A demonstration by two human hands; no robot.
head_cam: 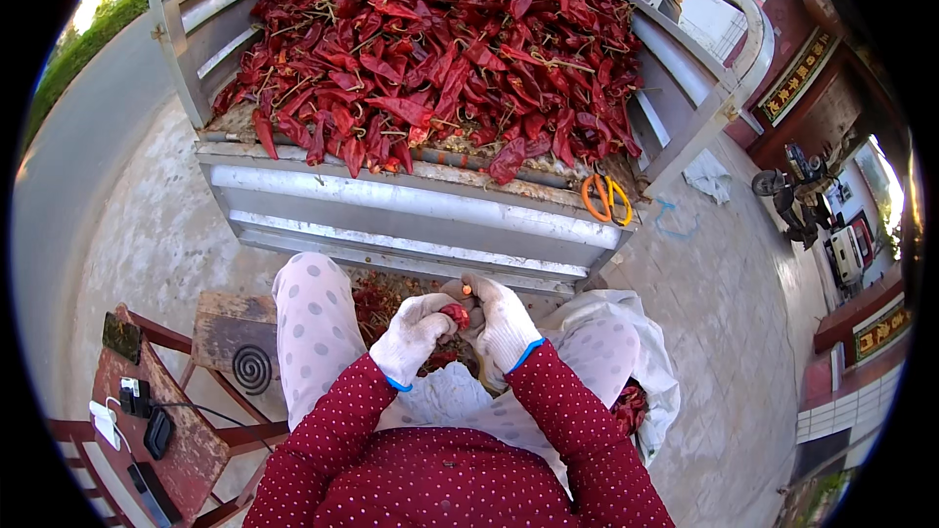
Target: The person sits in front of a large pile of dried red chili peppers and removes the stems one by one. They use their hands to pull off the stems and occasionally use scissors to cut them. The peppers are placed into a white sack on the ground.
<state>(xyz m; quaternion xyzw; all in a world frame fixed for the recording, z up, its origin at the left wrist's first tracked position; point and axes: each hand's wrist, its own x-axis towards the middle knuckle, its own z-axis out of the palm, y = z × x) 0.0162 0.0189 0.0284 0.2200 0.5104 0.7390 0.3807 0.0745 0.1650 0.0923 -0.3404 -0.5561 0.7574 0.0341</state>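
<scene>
Both hands wear white knit work gloves with dirty fingers and meet above my lap. My left hand point(414, 337) holds a red dried chili pepper point(455, 316), of which a short part shows between the fingers. Close beside it, my right hand point(499, 319) pinches a small orange-tipped piece point(466, 289), probably a pepper's stem end. In front lies a large heap of red dried chili peppers point(455, 51) on a metal truck bed point(411, 194). Scissors with orange and yellow handles point(607, 199) hang over the bed's right edge.
Pepper scraps point(378, 301) lie on the ground between my knees. At my right leg stands a white woven sack point(656, 374) with red peppers in it. To the left are a wooden stool point(231, 315) with a black mosquito coil point(251, 369) and a worn chair point(176, 447) bearing chargers and a phone.
</scene>
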